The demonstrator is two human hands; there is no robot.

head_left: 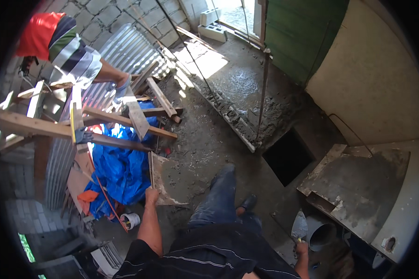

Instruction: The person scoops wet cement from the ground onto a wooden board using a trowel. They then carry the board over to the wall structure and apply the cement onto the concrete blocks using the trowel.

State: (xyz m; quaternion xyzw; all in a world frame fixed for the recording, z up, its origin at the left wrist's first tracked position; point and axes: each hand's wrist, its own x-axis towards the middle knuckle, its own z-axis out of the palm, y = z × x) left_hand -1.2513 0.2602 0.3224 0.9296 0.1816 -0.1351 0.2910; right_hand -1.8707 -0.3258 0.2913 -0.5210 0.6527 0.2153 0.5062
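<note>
My left hand (pixel 152 195) is closed around the near edge of a flat board (pixel 174 183), its face smeared with grey cement. The board is held to the left of my leg, near a crumpled blue tarp (pixel 121 172). On the right, low in view, my right hand (pixel 302 248) grips the handle of a trowel (pixel 300 226). The trowel's pointed blade is coated grey and points away from me. Just right of it, a large grey cylinder (pixel 322 234) has its round mouth toward me.
A dark square opening (pixel 288 158) lies in the floor ahead right. Upright rods (pixel 263 93) rise beside a wet cement slab (pixel 242 86). Loose lumber (pixel 121 123) and another person (pixel 77 51) are at left. A concrete-topped counter (pixel 363 186) stands right; a small white bucket (pixel 131 220), left.
</note>
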